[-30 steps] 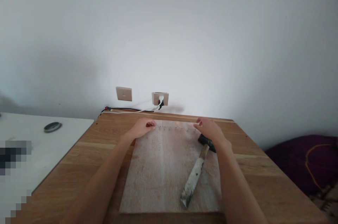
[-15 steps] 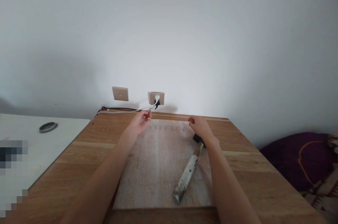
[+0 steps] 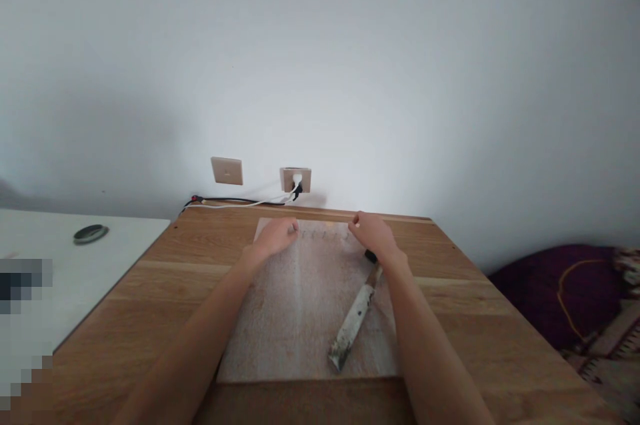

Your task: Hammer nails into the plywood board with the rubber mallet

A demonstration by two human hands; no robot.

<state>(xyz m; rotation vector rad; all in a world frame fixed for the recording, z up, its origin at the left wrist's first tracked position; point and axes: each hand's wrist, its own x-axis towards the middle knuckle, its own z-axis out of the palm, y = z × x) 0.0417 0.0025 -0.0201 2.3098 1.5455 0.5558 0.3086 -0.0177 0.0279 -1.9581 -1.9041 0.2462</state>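
Note:
A pale, worn board (image 3: 295, 318) lies on the wooden table, with a row of several thin nails (image 3: 325, 235) standing along its far edge. At the left end of this row, my left hand (image 3: 277, 236) is closed with fingertips pinched together; what they hold is hidden or too small to name. My right hand (image 3: 373, 235) is closed in a pinch at the row's right end, and its contents cannot be made out. A hammer (image 3: 353, 325) with a white-wrapped handle lies slantwise on the board, its black head partly covered by my right wrist.
Behind the wooden table (image 3: 465, 325) rises a white wall with a socket (image 3: 295, 180) and a switch plate (image 3: 227, 171). Cables (image 3: 235, 202) run along the table's back edge. A white table (image 3: 125, 238) at left bears a round dark object (image 3: 91, 233). Purple fabric (image 3: 545, 291) lies at right.
My left hand has come down from above the board's far left corner to the nail row, its fingers curling in. My right hand has shifted slightly left. The view has tilted a little.

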